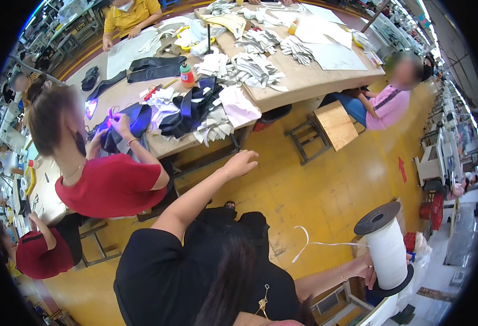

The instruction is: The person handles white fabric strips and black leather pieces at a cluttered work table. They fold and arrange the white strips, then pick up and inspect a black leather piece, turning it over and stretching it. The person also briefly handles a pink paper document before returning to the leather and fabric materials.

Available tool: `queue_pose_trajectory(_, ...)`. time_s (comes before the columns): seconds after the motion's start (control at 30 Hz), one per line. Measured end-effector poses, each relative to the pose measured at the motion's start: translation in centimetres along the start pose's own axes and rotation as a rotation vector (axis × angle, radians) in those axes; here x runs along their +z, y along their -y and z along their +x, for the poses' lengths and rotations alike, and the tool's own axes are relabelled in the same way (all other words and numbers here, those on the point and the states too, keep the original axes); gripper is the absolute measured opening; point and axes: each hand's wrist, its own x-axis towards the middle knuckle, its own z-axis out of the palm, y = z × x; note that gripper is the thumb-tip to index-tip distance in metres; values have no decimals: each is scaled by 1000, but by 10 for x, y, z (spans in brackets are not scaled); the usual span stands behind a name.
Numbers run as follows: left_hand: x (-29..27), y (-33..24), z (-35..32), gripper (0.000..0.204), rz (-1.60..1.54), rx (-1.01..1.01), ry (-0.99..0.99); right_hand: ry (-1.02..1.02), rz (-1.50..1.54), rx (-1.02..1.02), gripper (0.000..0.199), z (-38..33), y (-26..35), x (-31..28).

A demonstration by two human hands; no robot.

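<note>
A large spool [390, 255] of white narrow tape with black end discs stands slightly tilted at the right. My right hand [370, 271] is wrapped round its lower left side; part of the fingers is hidden behind it. A loose tape end [305, 244] sticks out leftward from the spool and curls in the air. My left hand [242, 164] is stretched forward over the floor near the table's front edge, with loosely bent fingers apart and nothing visible in them. It is well away from the tape.
A work table [271, 100] ahead carries piles of white gloves [255, 69], dark fabric pieces [187, 111] and a bottle [187, 75]. A person in red [111, 185] works at my left. Another person in pink [388, 106] sits beside a wooden stool [335, 126] at the right.
</note>
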Motion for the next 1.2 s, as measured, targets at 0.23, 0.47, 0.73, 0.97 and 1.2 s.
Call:
queue_pose_trajectory(0.23,-54,-22,116,37,-216,-63,-232,91,275,332,67,147,-2,-146)
queue_pose_trajectory(0.47,-161,12,157,34,-57,-284,-633,239,948,1124,80,321,-69,-305)
queue_pose_trajectory(0.73,-316,103,252,45,419,-493,-719,-69,1161,1034,69,349,-194,-405)
queue_pose_trajectory(0.97,-395,191,346,61,538,-776,-397,-197,929,868,64,345,-326,-442)
queue_pose_trajectory(1.2,-398,251,375,88,479,-587,-326,-560,346,614,59,361,-443,-444)
